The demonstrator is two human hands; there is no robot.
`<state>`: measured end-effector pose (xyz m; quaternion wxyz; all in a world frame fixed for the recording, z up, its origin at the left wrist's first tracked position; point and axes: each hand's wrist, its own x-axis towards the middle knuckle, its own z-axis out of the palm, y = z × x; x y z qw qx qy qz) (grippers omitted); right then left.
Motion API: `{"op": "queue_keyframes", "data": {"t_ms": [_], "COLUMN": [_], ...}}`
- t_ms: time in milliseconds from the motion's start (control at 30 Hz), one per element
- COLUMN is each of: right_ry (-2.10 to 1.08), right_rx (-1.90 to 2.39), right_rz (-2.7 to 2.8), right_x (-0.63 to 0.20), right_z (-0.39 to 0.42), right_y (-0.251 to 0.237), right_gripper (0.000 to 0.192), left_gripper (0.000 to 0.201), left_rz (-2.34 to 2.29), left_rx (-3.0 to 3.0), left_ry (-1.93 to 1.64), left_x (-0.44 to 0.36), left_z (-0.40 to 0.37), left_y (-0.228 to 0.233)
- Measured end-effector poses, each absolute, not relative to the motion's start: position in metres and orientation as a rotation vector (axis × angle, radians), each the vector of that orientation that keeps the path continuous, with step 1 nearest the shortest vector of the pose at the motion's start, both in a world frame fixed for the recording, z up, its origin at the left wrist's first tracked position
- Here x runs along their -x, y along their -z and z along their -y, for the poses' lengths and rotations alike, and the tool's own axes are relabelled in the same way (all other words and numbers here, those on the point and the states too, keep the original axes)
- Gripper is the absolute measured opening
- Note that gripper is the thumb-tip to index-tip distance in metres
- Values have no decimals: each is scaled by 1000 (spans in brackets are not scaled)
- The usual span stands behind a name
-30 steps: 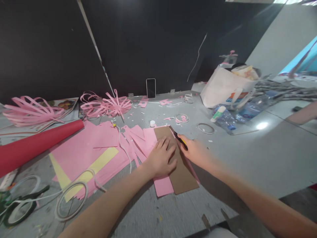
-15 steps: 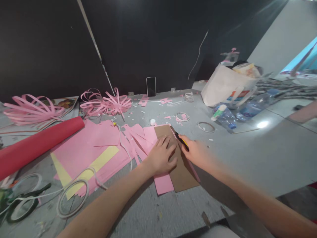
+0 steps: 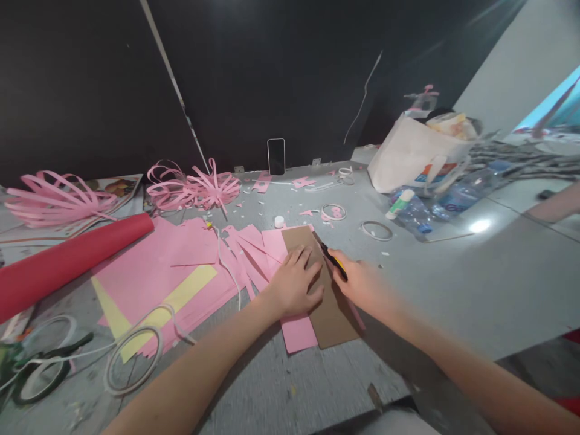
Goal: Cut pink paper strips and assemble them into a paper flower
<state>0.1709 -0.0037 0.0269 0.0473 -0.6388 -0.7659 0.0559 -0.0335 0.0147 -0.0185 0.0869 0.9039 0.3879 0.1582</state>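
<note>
My left hand [image 3: 299, 283] lies with fingers spread, pressing on a strip of brown cardboard [image 3: 338, 323]. Beneath the cardboard is a sheet of pink paper [image 3: 299, 335], showing on its left and as a thin edge on its right. In my right hand [image 3: 351, 275] is a black and yellow utility knife [image 3: 334, 261]. Its blade points away from me, at the cardboard's right edge near the far end. More pink paper sheets [image 3: 145, 254], with a yellow strip [image 3: 193, 287] among them, lie to the left.
A red roll [image 3: 77, 260] and tape rolls [image 3: 135, 362] lie left. Pink paper-strip loops [image 3: 212, 187] stand behind. A phone [image 3: 276, 157] leans on the dark wall. Rightward are a tape ring [image 3: 377, 231], a glue stick [image 3: 400, 204], plastic bottles [image 3: 417, 217] and a white bag [image 3: 399, 154]. Another person's arm [image 3: 559, 205] shows far right.
Almost nothing differs. My right hand with the utility knife has shifted very slightly toward me along the cardboard's edge; my left hand stays in place.
</note>
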Motion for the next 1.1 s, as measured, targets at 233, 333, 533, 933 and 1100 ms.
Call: {"op": "queue_keyframes", "data": {"t_ms": [233,333,533,933,1100], "right_ry": [-43,-83,-151,-157,-230], "right_rx": [1980,1959,1908,1938,1870], "right_rz": [2245,2249,2241,2226,2225], "right_x": [-173,-174,-174,-172,-173], "right_z": [0,-4,-6,-5,-5], "right_y": [-30,-27,-20,-22,-20], "right_gripper": [48,46,45,46,47], "left_gripper": [54,53,53,40,35], "left_rz": [-1157,-1152,-1141,-1114,-1119], "left_rx": [-2688,-2694,-2707,-2705,-2644], "left_ry": [-491,-496,-512,-589,-627], "left_x": [34,34,34,35,34], "left_z": [-14,-15,-15,-21,-33], "left_y": [19,19,20,18,14]}}
